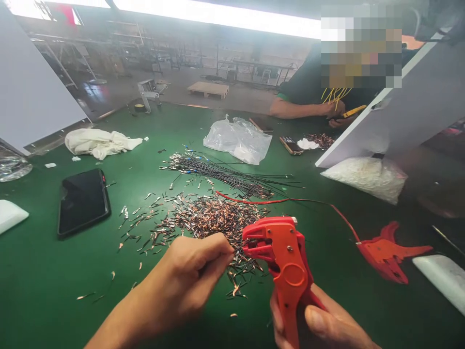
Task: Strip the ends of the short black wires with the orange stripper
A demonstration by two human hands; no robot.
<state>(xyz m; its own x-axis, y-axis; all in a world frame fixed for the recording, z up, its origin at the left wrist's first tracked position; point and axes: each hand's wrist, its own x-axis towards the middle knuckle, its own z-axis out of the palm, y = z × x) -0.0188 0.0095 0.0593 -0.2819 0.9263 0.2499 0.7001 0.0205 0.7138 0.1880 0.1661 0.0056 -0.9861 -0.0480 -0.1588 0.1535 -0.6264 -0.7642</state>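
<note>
A: What's the right hand got?
B: It's wrapped round a chunky orange plastic wire stripper near the table's front edge. The left hand is pinched shut at its jaws, over the coppery wire scraps.

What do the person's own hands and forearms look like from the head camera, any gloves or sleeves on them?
Both are bare. The left hand has no glove, ring or watch, and its forearm shows no sleeve up to the frame edge. The right hand is also ungloved, with short plain nails and no rings; its wrist is cut off by the frame.
</note>
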